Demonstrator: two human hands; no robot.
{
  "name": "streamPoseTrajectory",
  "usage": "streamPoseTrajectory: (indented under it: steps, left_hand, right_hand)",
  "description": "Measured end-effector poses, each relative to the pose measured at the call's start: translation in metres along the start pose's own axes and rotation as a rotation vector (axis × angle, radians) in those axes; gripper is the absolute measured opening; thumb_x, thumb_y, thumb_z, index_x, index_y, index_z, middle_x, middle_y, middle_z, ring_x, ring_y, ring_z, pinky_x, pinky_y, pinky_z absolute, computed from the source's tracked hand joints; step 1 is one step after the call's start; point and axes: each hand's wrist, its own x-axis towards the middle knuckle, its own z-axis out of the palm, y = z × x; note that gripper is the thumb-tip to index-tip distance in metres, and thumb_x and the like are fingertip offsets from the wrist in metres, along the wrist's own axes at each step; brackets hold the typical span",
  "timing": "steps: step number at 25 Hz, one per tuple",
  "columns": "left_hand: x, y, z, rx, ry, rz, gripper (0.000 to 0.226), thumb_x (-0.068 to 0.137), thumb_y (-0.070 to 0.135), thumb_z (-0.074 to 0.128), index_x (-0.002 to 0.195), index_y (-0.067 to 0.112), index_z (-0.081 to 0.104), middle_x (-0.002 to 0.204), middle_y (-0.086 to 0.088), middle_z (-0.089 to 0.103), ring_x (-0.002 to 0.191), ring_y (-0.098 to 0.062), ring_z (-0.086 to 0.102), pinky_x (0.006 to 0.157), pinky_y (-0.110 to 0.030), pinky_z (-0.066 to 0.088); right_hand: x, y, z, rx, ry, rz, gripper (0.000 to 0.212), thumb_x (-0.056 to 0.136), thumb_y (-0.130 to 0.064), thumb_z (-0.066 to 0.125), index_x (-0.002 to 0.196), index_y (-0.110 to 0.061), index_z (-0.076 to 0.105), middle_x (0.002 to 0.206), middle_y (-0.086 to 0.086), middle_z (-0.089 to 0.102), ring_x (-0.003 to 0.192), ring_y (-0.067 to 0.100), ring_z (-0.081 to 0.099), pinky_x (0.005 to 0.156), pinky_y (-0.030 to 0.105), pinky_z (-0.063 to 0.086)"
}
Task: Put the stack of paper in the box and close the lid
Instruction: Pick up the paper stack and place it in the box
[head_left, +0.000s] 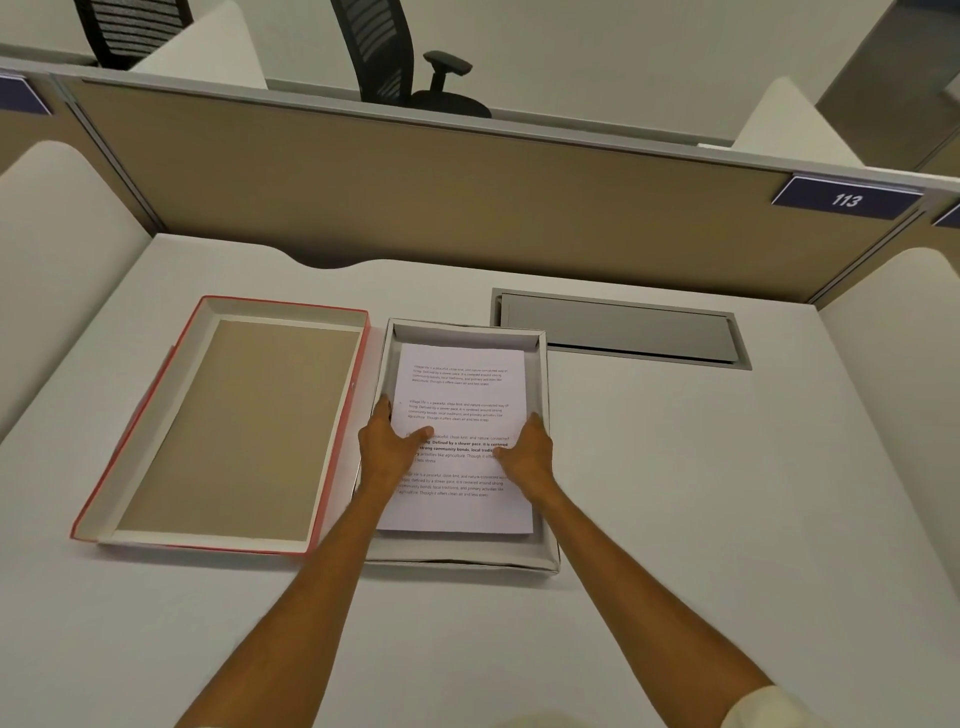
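Observation:
A white printed stack of paper (462, 395) lies inside the shallow white box (545, 374) at the middle of the desk. My left hand (387, 449) grips the stack's left edge, thumb on top of the page. On the stack's right edge my right hand (527, 452) holds it the same way. The lid (234, 426), red outside and tan inside, rests upside down just left of the box, touching its side.
A grey cable hatch (618, 330) is set in the white desk (727, 493) behind and right of the box. A tan partition (467, 208) with a "113" sign (847, 198) closes the back; white side dividers flank the desk. Office chairs stand beyond.

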Motion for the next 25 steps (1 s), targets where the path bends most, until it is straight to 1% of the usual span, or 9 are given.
streamPoseTrajectory:
  steps: [2, 4, 7, 12, 17, 20, 22, 23, 25]
  left_hand:
    - [0.003, 0.0, -0.005, -0.002, -0.031, 0.0, 0.057, 0.074, 0.026, 0.084, 0.117, 0.006, 0.052, 0.126, -0.012, 0.066, 0.109, -0.03, 0.066, 0.091, -0.042, 0.055]
    - [0.005, -0.001, -0.006, -0.005, -0.065, -0.003, 0.061, 0.073, 0.026, 0.085, 0.121, 0.007, 0.052, 0.127, -0.011, 0.065, 0.111, -0.03, 0.065, 0.092, -0.042, 0.054]
    - [0.004, -0.002, -0.006, -0.004, -0.079, -0.013, 0.068, 0.072, 0.027, 0.086, 0.126, 0.008, 0.049, 0.131, -0.011, 0.062, 0.116, -0.032, 0.062, 0.097, -0.045, 0.052]
    - [0.001, -0.001, -0.002, 0.005, -0.058, -0.007, 0.071, 0.074, 0.026, 0.084, 0.131, 0.007, 0.047, 0.133, -0.013, 0.06, 0.119, -0.034, 0.06, 0.1, -0.046, 0.049]
    - [-0.003, 0.014, -0.013, 0.07, -0.128, -0.035, 0.069, 0.079, 0.032, 0.079, 0.132, 0.007, 0.044, 0.137, -0.014, 0.057, 0.122, -0.035, 0.058, 0.1, -0.047, 0.049]
    - [-0.014, 0.033, -0.023, 0.129, -0.137, 0.053, 0.066, 0.084, 0.027, 0.075, 0.136, 0.006, 0.042, 0.141, -0.013, 0.055, 0.128, -0.034, 0.054, 0.103, -0.043, 0.046]
    - [-0.032, 0.048, -0.03, 0.007, -0.119, 0.045, 0.065, 0.085, 0.026, 0.074, 0.14, 0.007, 0.043, 0.143, -0.009, 0.054, 0.131, -0.029, 0.052, 0.103, -0.037, 0.043]
    - [-0.042, 0.052, -0.032, -0.117, -0.13, -0.039, 0.065, 0.085, 0.026, 0.074, 0.14, 0.007, 0.044, 0.143, -0.009, 0.054, 0.13, -0.028, 0.053, 0.105, -0.037, 0.042]
    - [-0.063, 0.052, -0.032, -0.498, -0.244, -0.352, 0.056, 0.084, 0.021, 0.075, 0.132, 0.001, 0.053, 0.138, -0.017, 0.057, 0.121, -0.032, 0.06, 0.103, -0.042, 0.049]
  right_hand:
    - [-0.004, -0.005, -0.01, 0.114, -0.042, 0.058, 0.062, 0.083, -0.007, 0.071, 0.134, -0.002, 0.037, 0.134, 0.015, 0.052, 0.12, 0.029, 0.055, 0.092, 0.034, 0.05]
    - [-0.006, -0.009, -0.018, 0.218, -0.073, 0.124, 0.056, 0.082, -0.004, 0.072, 0.129, -0.003, 0.04, 0.132, 0.015, 0.053, 0.117, 0.03, 0.056, 0.085, 0.031, 0.049]
    - [-0.007, -0.014, -0.023, 0.307, -0.091, 0.185, 0.059, 0.081, 0.001, 0.071, 0.131, -0.002, 0.04, 0.134, 0.016, 0.052, 0.117, 0.03, 0.055, 0.082, 0.028, 0.046]
    - [-0.01, -0.014, -0.024, 0.306, -0.097, 0.189, 0.062, 0.083, 0.003, 0.067, 0.137, -0.001, 0.036, 0.136, 0.014, 0.049, 0.121, 0.03, 0.052, 0.083, 0.027, 0.043]
    - [-0.009, -0.012, -0.024, 0.238, -0.13, 0.163, 0.053, 0.083, -0.003, 0.07, 0.128, -0.003, 0.041, 0.132, 0.015, 0.053, 0.114, 0.03, 0.057, 0.085, 0.031, 0.049]
    - [-0.01, -0.018, -0.033, 0.133, -0.149, 0.125, 0.049, 0.085, -0.01, 0.07, 0.126, -0.002, 0.044, 0.129, 0.016, 0.055, 0.113, 0.029, 0.058, 0.081, 0.028, 0.048]
    - [-0.006, -0.028, -0.043, 0.028, -0.105, 0.057, 0.046, 0.088, -0.013, 0.068, 0.127, 0.0, 0.046, 0.129, 0.015, 0.056, 0.114, 0.028, 0.058, 0.079, 0.024, 0.044]
    - [-0.002, -0.036, -0.048, -0.004, -0.064, 0.008, 0.047, 0.088, -0.013, 0.067, 0.129, 0.0, 0.047, 0.13, 0.014, 0.056, 0.116, 0.029, 0.057, 0.079, 0.023, 0.042]
    - [0.017, -0.052, -0.055, -0.024, -0.012, -0.117, 0.05, 0.088, -0.016, 0.068, 0.131, -0.001, 0.048, 0.133, 0.014, 0.056, 0.12, 0.029, 0.056, 0.085, 0.023, 0.041]
